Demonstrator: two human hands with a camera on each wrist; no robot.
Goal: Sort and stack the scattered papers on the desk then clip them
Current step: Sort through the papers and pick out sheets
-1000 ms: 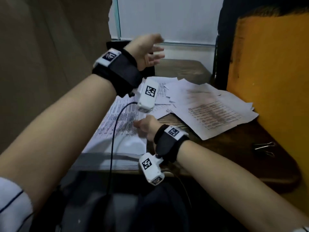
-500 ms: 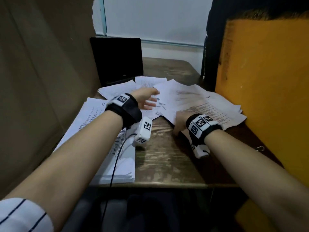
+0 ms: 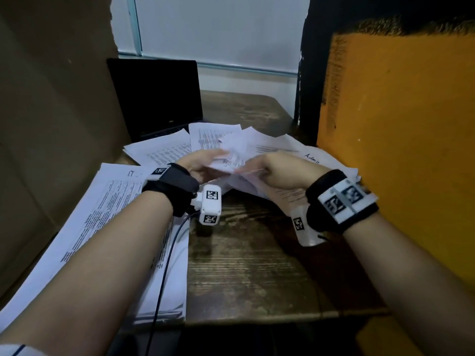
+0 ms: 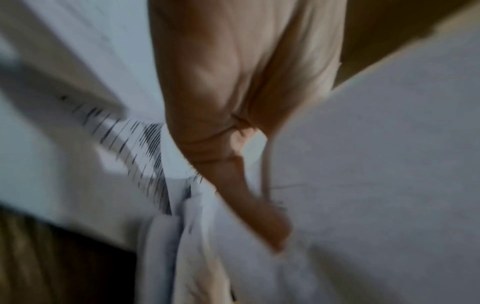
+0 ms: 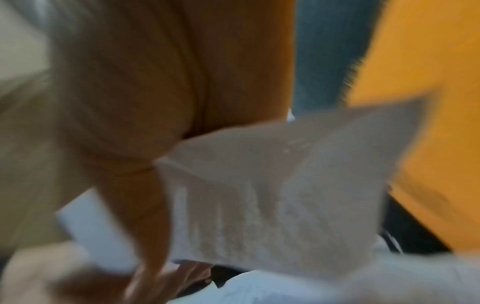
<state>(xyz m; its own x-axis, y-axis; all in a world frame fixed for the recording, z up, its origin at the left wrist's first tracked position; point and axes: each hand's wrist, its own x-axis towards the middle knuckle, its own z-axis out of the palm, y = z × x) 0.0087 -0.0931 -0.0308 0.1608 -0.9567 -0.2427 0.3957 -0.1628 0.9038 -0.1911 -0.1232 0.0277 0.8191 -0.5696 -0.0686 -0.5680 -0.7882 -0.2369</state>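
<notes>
**Both hands converge on the scattered sheets**

Since the frame half a second earlier, the left hand (image 3: 199,164) and right hand (image 3: 279,169) have drawn together over the middle of the desk (image 3: 244,265) and lifted one sheet (image 3: 232,156) off the loose pile; earlier the two hands lay apart, each flat on paper. Nearest the viewer, a squared stack (image 3: 115,227) lies along the left edge of the desk under the left forearm, as it did earlier. Beyond it, the raised sheet is held between the hands. The left hand's fingers lie long beneath and against the paper, and in the left wrist view the thumb (image 4: 259,216) presses onto a sheet, a light pinch. The right hand's fingers curl round the sheet's near edge; the right wrist view, though blurred, shows paper rising from that grip. Farther off, the remaining scattered papers (image 3: 282,147) fan across the desk toward the orange panel (image 3: 398,150), one headed with handwriting, and more sheets (image 3: 164,150) lie before the dark laptop (image 3: 154,98). No clip is visible in these views. Judged from this layout, sorting is at an early stage: one sheet is in hand, most are unsorted, and clipping is not yet possible.
</notes>
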